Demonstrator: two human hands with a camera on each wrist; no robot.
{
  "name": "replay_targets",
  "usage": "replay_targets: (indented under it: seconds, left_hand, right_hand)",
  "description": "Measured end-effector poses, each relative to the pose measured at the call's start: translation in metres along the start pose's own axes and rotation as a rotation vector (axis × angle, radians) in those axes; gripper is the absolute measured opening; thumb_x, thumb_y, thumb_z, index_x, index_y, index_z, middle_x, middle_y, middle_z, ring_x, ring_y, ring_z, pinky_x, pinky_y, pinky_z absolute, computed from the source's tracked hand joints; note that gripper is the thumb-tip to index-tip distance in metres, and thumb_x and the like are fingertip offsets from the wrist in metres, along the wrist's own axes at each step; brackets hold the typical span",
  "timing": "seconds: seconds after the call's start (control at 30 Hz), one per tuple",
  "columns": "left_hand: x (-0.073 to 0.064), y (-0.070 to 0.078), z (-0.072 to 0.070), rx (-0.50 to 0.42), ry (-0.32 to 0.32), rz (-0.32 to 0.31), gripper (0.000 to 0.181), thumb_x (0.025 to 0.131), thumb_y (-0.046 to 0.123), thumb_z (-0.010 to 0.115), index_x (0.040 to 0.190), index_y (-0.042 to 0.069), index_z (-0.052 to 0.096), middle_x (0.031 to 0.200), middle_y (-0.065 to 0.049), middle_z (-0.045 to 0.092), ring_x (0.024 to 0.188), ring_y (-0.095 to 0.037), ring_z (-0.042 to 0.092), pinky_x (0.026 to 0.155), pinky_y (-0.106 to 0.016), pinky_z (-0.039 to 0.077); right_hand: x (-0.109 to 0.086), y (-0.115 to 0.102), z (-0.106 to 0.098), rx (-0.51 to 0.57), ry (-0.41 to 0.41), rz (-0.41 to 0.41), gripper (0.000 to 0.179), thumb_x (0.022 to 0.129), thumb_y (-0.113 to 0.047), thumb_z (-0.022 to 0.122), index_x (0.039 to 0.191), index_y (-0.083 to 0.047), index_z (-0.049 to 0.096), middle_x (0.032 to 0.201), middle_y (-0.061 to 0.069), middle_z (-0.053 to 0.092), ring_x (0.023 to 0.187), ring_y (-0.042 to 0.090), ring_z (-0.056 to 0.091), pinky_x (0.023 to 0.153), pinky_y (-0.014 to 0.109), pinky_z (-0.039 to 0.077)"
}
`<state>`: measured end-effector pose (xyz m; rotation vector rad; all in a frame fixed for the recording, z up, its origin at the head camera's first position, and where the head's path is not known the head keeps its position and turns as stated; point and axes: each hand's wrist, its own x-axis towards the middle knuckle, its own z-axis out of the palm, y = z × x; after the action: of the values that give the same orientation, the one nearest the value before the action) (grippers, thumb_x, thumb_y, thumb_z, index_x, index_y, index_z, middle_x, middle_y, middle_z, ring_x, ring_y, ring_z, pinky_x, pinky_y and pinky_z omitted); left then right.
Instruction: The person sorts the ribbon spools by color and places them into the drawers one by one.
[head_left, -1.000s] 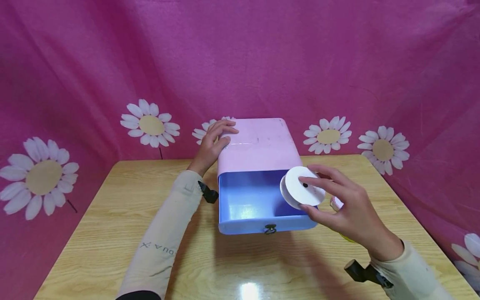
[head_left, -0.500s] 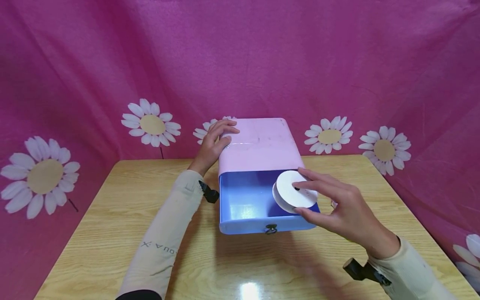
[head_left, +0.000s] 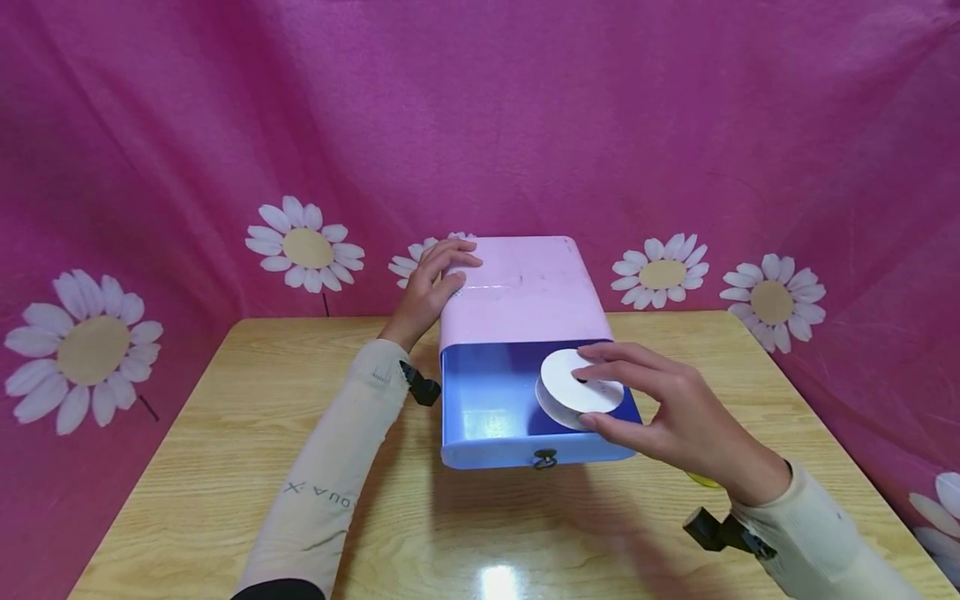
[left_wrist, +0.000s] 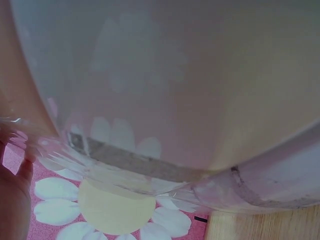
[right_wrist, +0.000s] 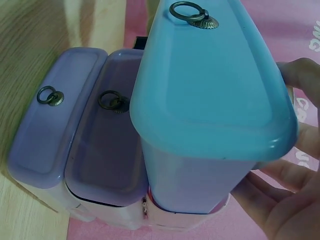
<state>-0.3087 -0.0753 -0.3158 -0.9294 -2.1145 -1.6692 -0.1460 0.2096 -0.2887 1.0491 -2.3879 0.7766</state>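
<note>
A pink cabinet [head_left: 525,308] stands on the table, its blue top drawer [head_left: 487,396] pulled out toward me. My right hand [head_left: 675,408] pinches a white spool [head_left: 562,387] with a dark centre hole, thumb at the near edge and fingers over its top face. The spool is tilted within the right part of the drawer's opening. My left hand [head_left: 429,292] rests on the cabinet's far left top edge, fingers lying on the pink top. In the right wrist view, fingers [right_wrist: 295,175] show beyond the drawer front [right_wrist: 210,90], and the spool is hidden.
Two lower drawers, one middle [right_wrist: 107,135] and one bottom [right_wrist: 55,120], are closed, each with a ring pull. A yellow thing [head_left: 702,480] shows partly under my right wrist on the wooden table [head_left: 300,400]. A pink flowered cloth [head_left: 480,117] hangs behind.
My right hand has moved the spool left and down, from over the drawer's right edge into its opening. The left hand stays on the cabinet.
</note>
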Motion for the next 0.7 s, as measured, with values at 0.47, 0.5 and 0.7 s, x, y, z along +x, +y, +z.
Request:
replay_targets:
  seconds: [0.47,0.5,0.7]
  left_hand:
    - [0.001,0.0,0.0,-0.003,0.0,0.019,0.027,0.085,0.006,0.047,0.107,0.0,0.06,0.13,-0.012,0.045,0.13,-0.022,0.025,0.107,-0.034,0.021]
    - [0.001,0.0,0.0,-0.005,-0.001,0.02,0.027,0.085,0.006,0.046,0.107,0.0,0.06,0.13,-0.012,0.045,0.13,-0.022,0.025,0.107,-0.034,0.021]
    - [0.002,-0.011,0.0,0.002,0.006,0.006,0.027,0.085,0.01,0.048,0.107,0.006,0.062,0.131,-0.006,0.046,0.13,-0.015,0.025,0.107,-0.036,0.022]
  right_hand:
    - [0.008,0.005,0.002,0.062,-0.124,0.002,0.035,0.073,-0.03,0.074,0.107,-0.024,0.065,0.117,-0.007,0.058,0.107,0.01,0.055,0.087,0.02,0.044]
    - [0.009,0.006,0.002,0.065,-0.144,0.011,0.035,0.074,-0.031,0.073,0.107,-0.025,0.064,0.118,-0.007,0.058,0.108,0.009,0.054,0.087,0.023,0.045]
    - [0.017,0.012,0.003,0.079,-0.228,0.018,0.035,0.074,-0.038,0.071,0.107,-0.027,0.064,0.118,-0.006,0.058,0.109,0.009,0.053,0.086,0.034,0.047]
